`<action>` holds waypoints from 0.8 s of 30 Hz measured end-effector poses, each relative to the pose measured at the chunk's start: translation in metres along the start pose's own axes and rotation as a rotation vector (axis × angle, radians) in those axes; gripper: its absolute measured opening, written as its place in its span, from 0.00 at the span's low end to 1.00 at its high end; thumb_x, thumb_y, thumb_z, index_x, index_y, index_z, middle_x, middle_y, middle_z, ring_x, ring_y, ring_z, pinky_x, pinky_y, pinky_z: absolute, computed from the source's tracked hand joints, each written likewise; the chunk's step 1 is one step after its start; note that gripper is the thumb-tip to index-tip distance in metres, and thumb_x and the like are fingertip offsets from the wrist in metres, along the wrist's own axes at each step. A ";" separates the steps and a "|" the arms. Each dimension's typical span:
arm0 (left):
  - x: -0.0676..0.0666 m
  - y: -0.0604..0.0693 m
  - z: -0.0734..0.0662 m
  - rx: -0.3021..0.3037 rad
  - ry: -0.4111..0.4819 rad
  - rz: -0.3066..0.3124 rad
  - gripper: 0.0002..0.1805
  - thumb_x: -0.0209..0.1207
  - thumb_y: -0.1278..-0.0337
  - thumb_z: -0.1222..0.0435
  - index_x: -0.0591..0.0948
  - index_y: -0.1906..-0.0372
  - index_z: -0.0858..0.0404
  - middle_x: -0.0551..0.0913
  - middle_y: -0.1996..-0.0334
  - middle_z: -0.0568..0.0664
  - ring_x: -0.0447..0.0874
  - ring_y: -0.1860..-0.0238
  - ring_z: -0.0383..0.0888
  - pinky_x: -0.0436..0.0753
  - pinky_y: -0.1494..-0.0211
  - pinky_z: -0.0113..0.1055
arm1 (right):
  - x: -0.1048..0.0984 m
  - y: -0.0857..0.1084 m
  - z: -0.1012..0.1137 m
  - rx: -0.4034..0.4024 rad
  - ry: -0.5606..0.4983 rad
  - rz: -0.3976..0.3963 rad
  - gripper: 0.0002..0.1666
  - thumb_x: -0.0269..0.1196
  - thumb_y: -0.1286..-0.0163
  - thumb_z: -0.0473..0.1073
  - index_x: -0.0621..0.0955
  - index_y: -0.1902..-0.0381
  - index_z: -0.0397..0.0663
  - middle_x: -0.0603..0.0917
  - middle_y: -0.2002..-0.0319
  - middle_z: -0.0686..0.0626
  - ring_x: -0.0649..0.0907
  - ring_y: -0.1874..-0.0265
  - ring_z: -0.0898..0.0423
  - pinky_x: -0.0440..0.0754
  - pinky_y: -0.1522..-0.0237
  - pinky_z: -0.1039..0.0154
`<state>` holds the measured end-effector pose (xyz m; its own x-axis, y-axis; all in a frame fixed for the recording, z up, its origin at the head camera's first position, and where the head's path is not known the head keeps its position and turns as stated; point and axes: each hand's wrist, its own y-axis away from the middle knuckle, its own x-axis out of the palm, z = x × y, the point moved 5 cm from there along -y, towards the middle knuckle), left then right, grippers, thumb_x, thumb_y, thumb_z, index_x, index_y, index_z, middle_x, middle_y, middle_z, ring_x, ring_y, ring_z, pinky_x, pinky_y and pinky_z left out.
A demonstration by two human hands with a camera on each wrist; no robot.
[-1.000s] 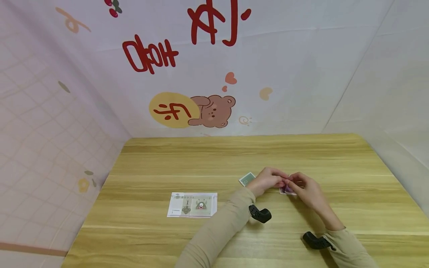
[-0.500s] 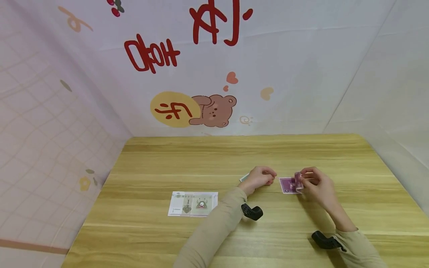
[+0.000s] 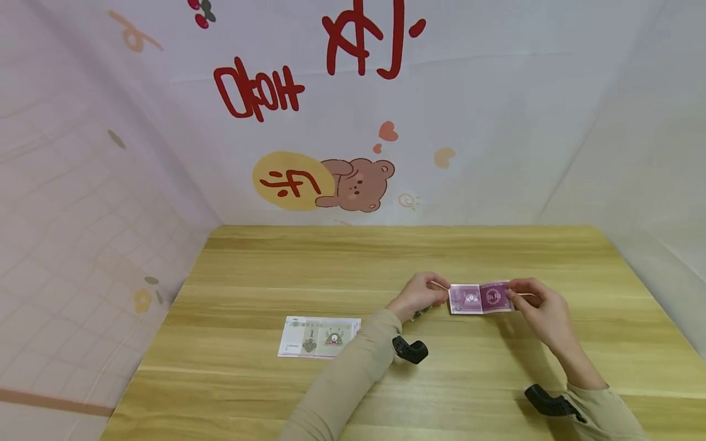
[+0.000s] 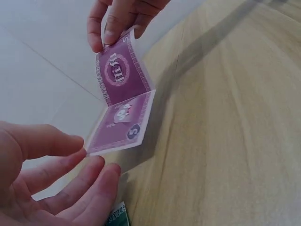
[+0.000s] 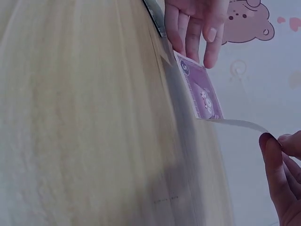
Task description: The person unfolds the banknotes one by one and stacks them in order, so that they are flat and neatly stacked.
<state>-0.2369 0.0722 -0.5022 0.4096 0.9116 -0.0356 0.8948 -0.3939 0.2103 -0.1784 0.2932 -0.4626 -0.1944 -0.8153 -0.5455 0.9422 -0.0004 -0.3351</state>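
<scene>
A purple play banknote [image 3: 466, 299] with a crease across its middle is stretched between my two hands, unfolded but still bent at the crease. My left hand [image 3: 417, 297] pinches its left end at the edge, thumb and fingertips meeting there in the left wrist view. At the other end, my right hand [image 3: 543, 312] pinches the note between thumb and fingers. The wrist views show the note raised off the wood, its shadow below. A green note [image 4: 118, 215] lies under my left hand, mostly hidden by it.
Flat on the wooden table [image 3: 231, 294], left of my left forearm, lie stacked pale play banknotes [image 3: 317, 337]; the sleeve is close to their right edge. A white printed cloth [image 3: 474, 110] hangs behind the table's back edge.
The purple note was small and folded between my hands; it has been opened out to the right. My right hand has moved right, while my left hand let go and then took its left end.
</scene>
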 end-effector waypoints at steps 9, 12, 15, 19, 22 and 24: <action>-0.012 0.002 0.000 0.068 0.150 -0.098 0.14 0.59 0.52 0.84 0.80 0.58 0.74 0.79 0.68 0.54 0.77 0.71 0.40 0.84 0.64 0.35 | 0.007 0.001 0.002 0.029 -0.098 0.017 0.10 0.61 0.33 0.29 0.79 0.55 0.29 0.83 0.63 0.50 0.84 0.67 0.68 0.82 0.71 0.70; -0.020 0.005 0.000 0.083 0.138 -0.153 0.15 0.59 0.54 0.84 0.81 0.59 0.72 0.79 0.68 0.53 0.77 0.72 0.39 0.82 0.68 0.32 | 0.013 0.000 0.004 0.056 -0.114 0.024 0.10 0.62 0.34 0.29 0.79 0.55 0.29 0.83 0.64 0.52 0.84 0.69 0.67 0.82 0.72 0.70; -0.030 0.008 0.000 0.097 0.141 -0.178 0.15 0.58 0.54 0.84 0.81 0.58 0.72 0.79 0.68 0.53 0.77 0.72 0.40 0.81 0.68 0.31 | 0.022 -0.001 0.006 0.086 -0.138 0.029 0.11 0.63 0.35 0.29 0.79 0.55 0.28 0.83 0.65 0.52 0.84 0.69 0.67 0.82 0.72 0.71; -0.044 0.013 0.001 0.111 0.155 -0.195 0.15 0.59 0.54 0.84 0.81 0.58 0.73 0.79 0.66 0.54 0.77 0.71 0.40 0.82 0.66 0.31 | 0.036 -0.003 0.010 0.105 -0.177 0.034 0.12 0.64 0.37 0.28 0.79 0.55 0.27 0.83 0.65 0.51 0.84 0.70 0.66 0.81 0.71 0.72; -0.055 0.017 0.001 0.121 0.165 -0.206 0.14 0.60 0.54 0.83 0.81 0.58 0.74 0.80 0.64 0.58 0.77 0.71 0.40 0.82 0.65 0.31 | 0.045 -0.006 0.014 0.101 -0.192 0.034 0.12 0.65 0.38 0.27 0.79 0.57 0.27 0.83 0.66 0.48 0.84 0.70 0.65 0.81 0.71 0.73; -0.062 0.021 0.001 0.129 0.167 -0.208 0.15 0.60 0.53 0.83 0.81 0.57 0.75 0.80 0.62 0.61 0.76 0.70 0.40 0.81 0.65 0.32 | 0.051 -0.008 0.017 0.096 -0.199 0.034 0.11 0.65 0.38 0.27 0.79 0.58 0.27 0.83 0.65 0.44 0.84 0.71 0.64 0.81 0.71 0.73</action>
<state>-0.2432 0.0074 -0.4960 0.1898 0.9769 0.0985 0.9760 -0.1987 0.0891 -0.1916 0.2421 -0.4745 -0.1134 -0.9141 -0.3893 0.9707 -0.0183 -0.2396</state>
